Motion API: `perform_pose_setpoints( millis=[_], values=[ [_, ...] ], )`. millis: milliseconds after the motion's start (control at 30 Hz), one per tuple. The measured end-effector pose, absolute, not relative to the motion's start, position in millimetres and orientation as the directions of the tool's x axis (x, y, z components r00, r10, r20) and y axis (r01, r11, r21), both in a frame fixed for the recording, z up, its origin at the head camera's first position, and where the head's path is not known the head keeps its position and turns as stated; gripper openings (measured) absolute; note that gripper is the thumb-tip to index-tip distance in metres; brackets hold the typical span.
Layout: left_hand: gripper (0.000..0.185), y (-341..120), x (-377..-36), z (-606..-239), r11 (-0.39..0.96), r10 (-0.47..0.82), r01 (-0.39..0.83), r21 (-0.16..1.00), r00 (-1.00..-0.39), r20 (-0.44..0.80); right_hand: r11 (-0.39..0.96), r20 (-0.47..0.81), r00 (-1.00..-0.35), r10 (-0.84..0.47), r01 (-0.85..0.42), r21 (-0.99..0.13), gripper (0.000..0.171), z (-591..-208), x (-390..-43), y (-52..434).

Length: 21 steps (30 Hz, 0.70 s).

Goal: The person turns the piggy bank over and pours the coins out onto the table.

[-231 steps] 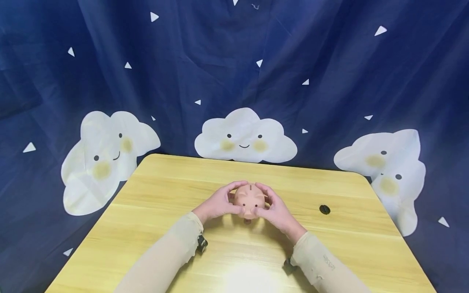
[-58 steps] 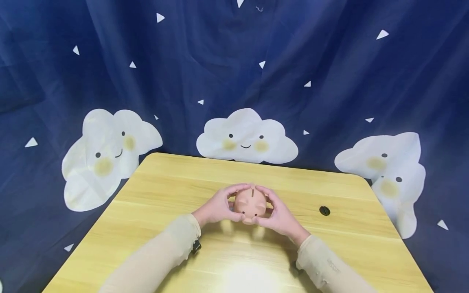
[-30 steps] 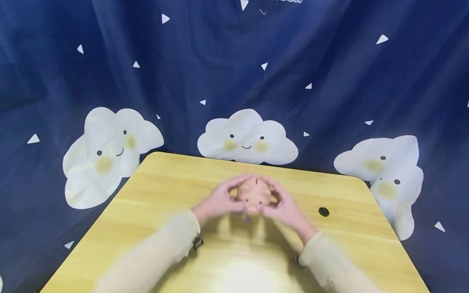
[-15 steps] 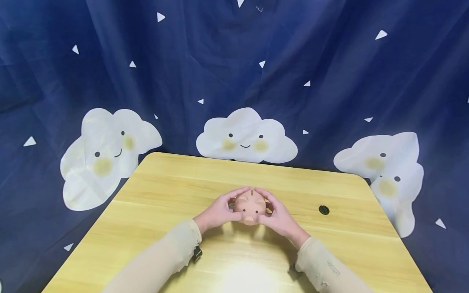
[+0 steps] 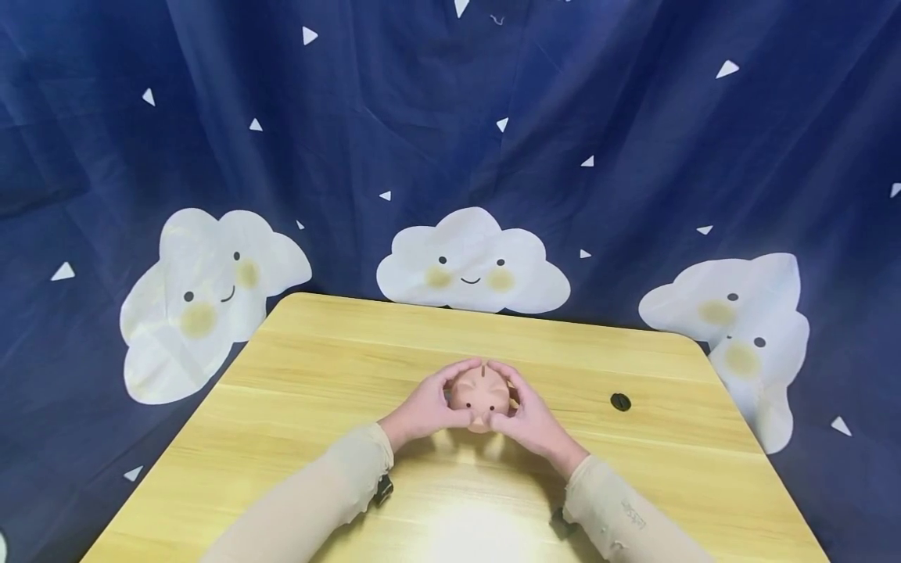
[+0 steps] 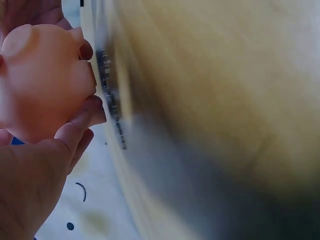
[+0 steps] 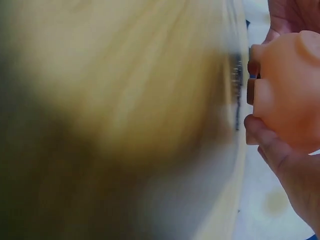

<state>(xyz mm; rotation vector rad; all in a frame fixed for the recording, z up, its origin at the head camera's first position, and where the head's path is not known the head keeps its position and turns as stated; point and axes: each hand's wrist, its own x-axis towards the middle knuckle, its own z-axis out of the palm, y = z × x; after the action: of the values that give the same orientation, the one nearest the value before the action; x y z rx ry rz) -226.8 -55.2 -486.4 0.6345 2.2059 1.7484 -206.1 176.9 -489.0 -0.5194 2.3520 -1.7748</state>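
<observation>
A pink piggy bank (image 5: 480, 389) faces the head camera, its coin slot uppermost. My left hand (image 5: 431, 403) grips its left side, thumb near the snout and fingers around the back. From the other side my right hand (image 5: 531, 418) holds it the same way. In the left wrist view the piggy bank (image 6: 50, 80) has its stubby feet towards the tabletop, with a gap between. The right wrist view also shows the piggy bank (image 7: 290, 90) off the table, fingertips beside its feet. Its underside is mostly hidden.
A small black disc (image 5: 620, 402) with a line across it lies on the wooden table (image 5: 338, 344), right of the hands. Behind the table's far edge hangs a dark blue curtain (image 5: 436, 94) with white clouds and triangles.
About a second ago the piggy bank was higher, with something small and blue below its snout. Both hands have since lowered it slightly towards me; their grip looks the same. The black disc stays put.
</observation>
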Motion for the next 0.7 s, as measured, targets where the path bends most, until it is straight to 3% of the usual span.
perform_pose_setpoints(
  millis=[67, 167, 233, 300, 400, 467, 700],
  values=[
    [0.091, -54.7, -228.6, -469.3, 0.178, 0.482, 0.207, 0.962, -0.871, 0.098, 0.24, 0.147, -0.922, -0.358, -0.243, -0.94, 0.088, -472.1, -207.5, 177.3],
    [0.091, -55.0, -222.5, -425.5, 0.15, 0.483, 0.35, 0.925, -0.842, 0.241, 0.256, 0.346, -0.872, -0.346, -0.443, -0.859, 0.091, -432.7, -201.3, 178.4],
    [0.091, -54.6, -219.7, -408.9, 0.122, 0.478, 0.41, 0.904, -0.823, 0.308, 0.265, 0.416, -0.851, -0.32, -0.502, -0.823, 0.092, -417.7, -196.8, 178.5],
    [0.091, -55.0, -218.2, -411.9, 0.116, 0.476, 0.381, 0.917, -0.832, 0.286, 0.257, 0.381, -0.877, -0.293, -0.456, -0.852, 0.091, -423.2, -194.5, 177.6],
    [0.091, -55.8, -224.4, -444.4, 0.163, 0.484, 0.228, 0.96, -0.866, 0.124, 0.245, 0.177, -0.945, -0.274, -0.247, -0.937, 0.088, -454.6, -198.2, 176.5],
    [0.09, -57.2, -228.1, -463.0, 0.202, 0.478, 0.169, 0.965, -0.877, 0.053, 0.242, 0.097, -0.957, -0.274, -0.166, -0.956, 0.087, -472.1, -201.2, 175.7],
    [0.086, -62.3, -236.4, -482.2, 0.217, 0.463, 0.185, 0.959, -0.884, 0.066, 0.239, 0.106, -0.949, -0.297, -0.181, -0.954, 0.084, -487.6, -211.9, 172.4]
  ],
)
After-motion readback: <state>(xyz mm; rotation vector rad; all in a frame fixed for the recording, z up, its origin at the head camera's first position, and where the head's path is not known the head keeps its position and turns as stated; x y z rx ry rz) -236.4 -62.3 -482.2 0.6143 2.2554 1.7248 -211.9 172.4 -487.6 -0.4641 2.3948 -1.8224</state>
